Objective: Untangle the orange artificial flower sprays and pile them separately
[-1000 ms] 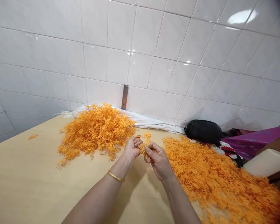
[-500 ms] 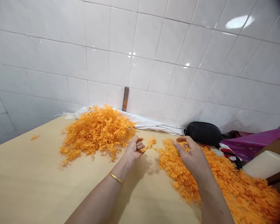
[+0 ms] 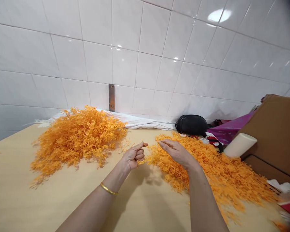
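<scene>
1 black pouch (image 3: 192,125), white cloth (image 3: 145,123), metal strip (image 3: 111,98) on tiled wall (image 3: 151,33), brown cardboard (image 3: 277,132)

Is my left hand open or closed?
Closed. Your left hand has its fingers curled into the palm, and an orange sprig sticks out of it.

Left hand (image 3: 133,156) conceals the gripped portion of the orange sprig (image 3: 148,159). Right edge crops brown cardboard (image 3: 275,135).

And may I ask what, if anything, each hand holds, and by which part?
The left hand grips some orange foliage by its near end; whether the right hand holds anything cannot be told.
</scene>
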Action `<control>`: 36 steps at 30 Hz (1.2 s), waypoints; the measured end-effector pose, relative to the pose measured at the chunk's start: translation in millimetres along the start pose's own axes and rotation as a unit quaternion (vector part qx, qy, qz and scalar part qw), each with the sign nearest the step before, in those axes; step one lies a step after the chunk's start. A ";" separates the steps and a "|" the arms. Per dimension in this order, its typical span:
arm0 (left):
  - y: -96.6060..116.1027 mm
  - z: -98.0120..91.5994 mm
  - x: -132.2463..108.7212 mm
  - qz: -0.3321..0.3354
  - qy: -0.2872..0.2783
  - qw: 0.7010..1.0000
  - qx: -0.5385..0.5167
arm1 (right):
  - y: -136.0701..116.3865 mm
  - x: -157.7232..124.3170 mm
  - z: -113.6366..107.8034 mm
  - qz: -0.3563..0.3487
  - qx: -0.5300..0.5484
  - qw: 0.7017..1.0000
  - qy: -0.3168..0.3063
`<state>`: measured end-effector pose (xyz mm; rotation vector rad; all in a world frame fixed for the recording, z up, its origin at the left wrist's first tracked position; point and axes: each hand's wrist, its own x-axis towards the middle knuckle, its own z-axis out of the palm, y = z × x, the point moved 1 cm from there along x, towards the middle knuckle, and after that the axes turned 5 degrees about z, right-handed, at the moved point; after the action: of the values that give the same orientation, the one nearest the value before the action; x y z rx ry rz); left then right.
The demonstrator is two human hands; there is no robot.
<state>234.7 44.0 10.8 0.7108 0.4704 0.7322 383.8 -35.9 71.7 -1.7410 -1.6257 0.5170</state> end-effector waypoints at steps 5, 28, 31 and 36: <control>-2.9 7.5 -3.5 0.035 0.000 0.997 0.072 | -0.2 4.7 25.2 0.035 0.173 0.974 -0.142; -3.7 -1.3 2.9 -0.020 0.063 0.998 -0.012 | 49.3 32.9 27.9 0.126 0.247 0.887 0.369; 6.8 -4.1 -0.2 -0.061 0.010 0.997 -0.057 | 51.2 32.5 30.8 0.109 0.202 0.907 0.353; 20.1 -7.2 -4.4 -0.084 0.007 0.995 -0.054 | 49.0 31.6 34.3 0.069 0.166 0.915 0.360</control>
<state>218.6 54.5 21.2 0.5578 0.4935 0.5991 398.6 3.3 18.6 -1.5330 -0.8430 0.1558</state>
